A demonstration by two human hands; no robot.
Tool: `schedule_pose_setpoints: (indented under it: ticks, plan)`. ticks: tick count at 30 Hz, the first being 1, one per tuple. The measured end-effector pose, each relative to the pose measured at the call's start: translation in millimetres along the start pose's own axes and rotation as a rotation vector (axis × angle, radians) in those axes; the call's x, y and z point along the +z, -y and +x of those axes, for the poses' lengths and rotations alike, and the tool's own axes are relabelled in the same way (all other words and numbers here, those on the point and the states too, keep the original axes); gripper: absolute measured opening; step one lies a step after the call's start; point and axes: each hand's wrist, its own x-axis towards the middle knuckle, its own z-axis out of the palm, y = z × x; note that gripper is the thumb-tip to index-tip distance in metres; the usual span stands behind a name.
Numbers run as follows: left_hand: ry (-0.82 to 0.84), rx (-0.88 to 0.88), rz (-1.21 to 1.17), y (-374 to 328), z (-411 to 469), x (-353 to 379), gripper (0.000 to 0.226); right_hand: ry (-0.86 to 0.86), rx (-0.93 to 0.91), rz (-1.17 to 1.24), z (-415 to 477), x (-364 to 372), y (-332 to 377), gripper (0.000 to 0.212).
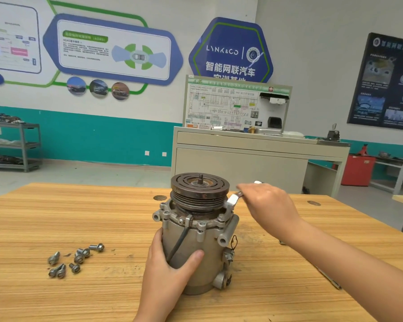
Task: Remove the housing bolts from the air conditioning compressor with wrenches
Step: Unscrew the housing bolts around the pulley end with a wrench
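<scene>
The grey air conditioning compressor (196,240) stands upright on the wooden table (56,217), its dark ribbed pulley (199,189) on top. My left hand (170,273) grips the front of its body, thumb to the right and fingers round the left side. My right hand (265,205) holds a shiny wrench (233,201) to the right of the pulley. The wrench head sits down at the housing flange on the far right, where it hides the bolt. Several removed flange bolts (72,259) lie loose on the table to the left.
A second metal tool (328,276) lies on the table under my right forearm. Behind the table stands a beige training bench (242,156) with a wiring board. A grey shelf cart (16,145) is at the far left, a red cabinet (357,168) at the right.
</scene>
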Motion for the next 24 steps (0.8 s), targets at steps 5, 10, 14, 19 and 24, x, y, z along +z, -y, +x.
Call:
schedule_pose_setpoints:
  ticks: [5,10,14,19,24]
  plan:
    - [0.014,-0.005,0.025,-0.7,1.7,0.4,0.097,-0.103,0.120,0.095,-34.7,-36.9,10.6,0.029]
    - [0.001,-0.002,0.046,2.0,2.4,0.8,0.095,0.289,0.122,-0.137,-58.6,-63.7,24.3,0.058]
    - [-0.012,-0.001,0.043,1.5,1.2,1.4,0.091,0.451,0.102,-0.191,-52.1,-69.7,33.3,0.059]
    - [0.003,-0.024,0.036,-1.9,1.0,0.7,0.094,0.560,0.084,-0.265,-32.1,-84.2,47.6,0.058]
    - [0.011,-0.029,0.050,-4.1,0.9,0.8,0.108,0.642,-0.018,-0.375,-22.3,-91.1,68.2,0.061]
